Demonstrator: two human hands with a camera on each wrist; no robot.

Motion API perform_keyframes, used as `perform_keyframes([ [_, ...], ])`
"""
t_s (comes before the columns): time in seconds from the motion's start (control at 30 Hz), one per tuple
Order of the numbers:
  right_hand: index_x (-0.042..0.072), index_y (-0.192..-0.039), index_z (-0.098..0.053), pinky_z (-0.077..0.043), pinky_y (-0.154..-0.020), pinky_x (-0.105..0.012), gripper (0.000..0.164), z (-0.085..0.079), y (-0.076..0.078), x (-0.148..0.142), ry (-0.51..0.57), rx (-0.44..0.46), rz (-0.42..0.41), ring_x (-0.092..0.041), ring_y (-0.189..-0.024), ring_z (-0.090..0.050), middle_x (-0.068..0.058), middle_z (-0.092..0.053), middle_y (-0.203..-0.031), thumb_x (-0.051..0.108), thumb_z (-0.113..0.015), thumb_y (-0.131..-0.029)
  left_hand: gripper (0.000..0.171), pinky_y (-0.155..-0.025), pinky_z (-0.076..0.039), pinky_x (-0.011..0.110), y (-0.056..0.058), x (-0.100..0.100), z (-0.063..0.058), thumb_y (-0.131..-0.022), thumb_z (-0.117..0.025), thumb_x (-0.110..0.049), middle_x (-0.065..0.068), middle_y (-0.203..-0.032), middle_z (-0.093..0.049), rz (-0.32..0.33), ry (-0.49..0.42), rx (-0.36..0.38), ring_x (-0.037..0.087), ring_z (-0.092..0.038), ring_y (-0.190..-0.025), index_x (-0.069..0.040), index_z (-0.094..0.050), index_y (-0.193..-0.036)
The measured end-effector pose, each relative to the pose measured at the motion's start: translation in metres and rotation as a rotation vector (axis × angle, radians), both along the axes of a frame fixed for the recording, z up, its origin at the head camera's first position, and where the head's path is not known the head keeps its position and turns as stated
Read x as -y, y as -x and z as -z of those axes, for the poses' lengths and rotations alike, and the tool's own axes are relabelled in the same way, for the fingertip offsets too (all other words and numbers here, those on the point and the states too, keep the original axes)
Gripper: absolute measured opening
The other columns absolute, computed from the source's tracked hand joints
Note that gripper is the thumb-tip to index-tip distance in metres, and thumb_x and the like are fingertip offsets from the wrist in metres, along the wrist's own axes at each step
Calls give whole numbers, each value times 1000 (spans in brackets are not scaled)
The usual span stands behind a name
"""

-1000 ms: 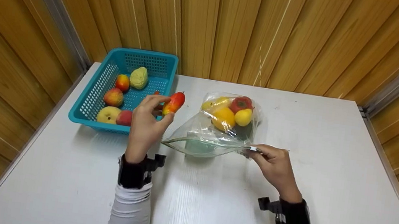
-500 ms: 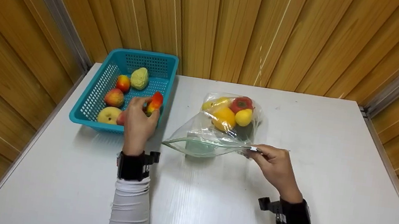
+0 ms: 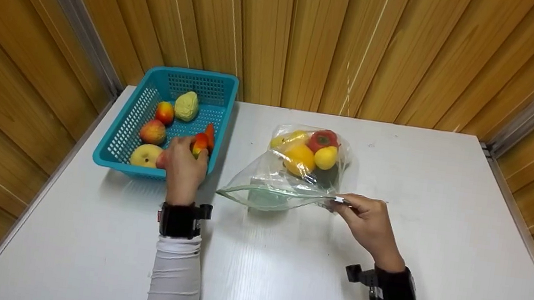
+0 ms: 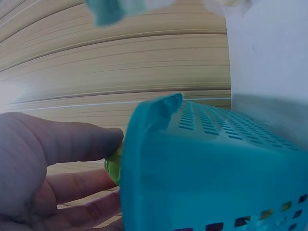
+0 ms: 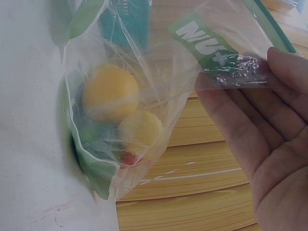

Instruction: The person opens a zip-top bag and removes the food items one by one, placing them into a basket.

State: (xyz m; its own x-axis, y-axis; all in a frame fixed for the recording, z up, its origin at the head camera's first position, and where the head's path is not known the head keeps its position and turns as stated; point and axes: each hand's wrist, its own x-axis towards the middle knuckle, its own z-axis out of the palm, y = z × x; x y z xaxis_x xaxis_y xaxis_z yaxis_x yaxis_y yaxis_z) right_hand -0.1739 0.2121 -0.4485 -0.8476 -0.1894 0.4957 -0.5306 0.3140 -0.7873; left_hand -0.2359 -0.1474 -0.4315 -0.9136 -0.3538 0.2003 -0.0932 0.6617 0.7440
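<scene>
My left hand is low at the right front corner of the teal basket. Its thumb and fingers pinch a red, yellow and green mango; in the left wrist view only the mango's green end shows behind the rim. My right hand grips the right end of the mouth of a clear zip bag, which gapes toward me. Inside the bag lie an orange, a yellow fruit, a red persimmon-like fruit and a yellow, long fruit.
Beside the mango in the basket is a slim red-orange piece. A pale green, bumpy fruit, a yellow round one and several reddish ones lie there too. The basket's raised wall borders the left hand. Wood-look panels enclose the white table.
My left hand has moved left and down with the mango, from beside the bag's mouth into the basket. My right hand and the bag have stayed in place.
</scene>
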Motion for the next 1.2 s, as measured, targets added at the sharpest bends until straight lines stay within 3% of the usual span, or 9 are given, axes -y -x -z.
perform_keyframes([
  [0.13,-3,-94,-80,-54,-66,-14,12,0,0,0,5,5,-2,-1,-72,-68,-11,-77,-80,-10,-75,-86,37,-105,-44,53,1,0,3,-97,-69,-9,29,-125,-59,-13,9,1,42,-55,-117,10,-64,-129],
  [0.37,-5,-94,-80,-54,-67,-14,13,1,-1,-1,14,10,-9,-1,-72,-67,-13,-76,-81,-12,-74,-85,34,-99,-34,57,0,0,7,-96,-69,-10,28,-119,-63,-47,112,-21,43,-56,-117,10,-67,-123],
  [0.57,-5,-93,-80,-53,-65,-13,13,2,0,-1,1,-7,-1,0,-72,-66,-12,-76,-80,-12,-75,-84,40,-106,-33,58,0,0,5,-96,-70,-9,28,-127,-60,-47,88,0,43,-55,-121,10,-64,-130],
  [0.77,-6,-93,-79,-53,-66,-13,12,2,-1,-1,6,4,-1,0,-72,-66,-13,-76,-81,-13,-74,-85,40,-106,-36,58,-6,-3,-4,-98,-68,-10,28,-129,-59,-40,75,-14,43,-56,-120,9,-63,-133],
  [0.87,-6,-93,-79,-53,-66,-13,13,2,0,-1,5,-5,-6,0,-72,-67,-13,-76,-81,-14,-73,-85,34,-102,-45,53,-13,-9,-14,-96,-70,-8,27,-121,-64,26,63,-79,41,-60,-112,9,-67,-125],
  [0.97,-6,-94,-79,-53,-67,-13,13,2,0,-1,3,-16,-11,-3,-72,-68,-13,-76,-81,-14,-73,-85,25,-89,-56,48,-23,-18,-26,-94,-72,-4,25,-109,-68,138,48,-160,38,-64,-98,8,-71,-115],
  [1.07,-6,-94,-79,-54,-67,-13,14,2,0,-1,2,-22,-16,-6,-72,-68,-13,-77,-83,-14,-73,-85,19,-80,-59,44,-34,-27,-36,-92,-74,-3,21,-102,-71,257,45,-212,34,-67,-88,6,-74,-109],
  [1.2,-6,-94,-79,-54,-67,-13,14,0,0,0,1,-24,-16,-7,-72,-69,-13,-77,-83,-15,-73,-85,15,-77,-61,41,-46,-38,-47,-93,-75,-4,16,-100,-72,389,38,-225,28,-69,-83,2,-75,-106],
])
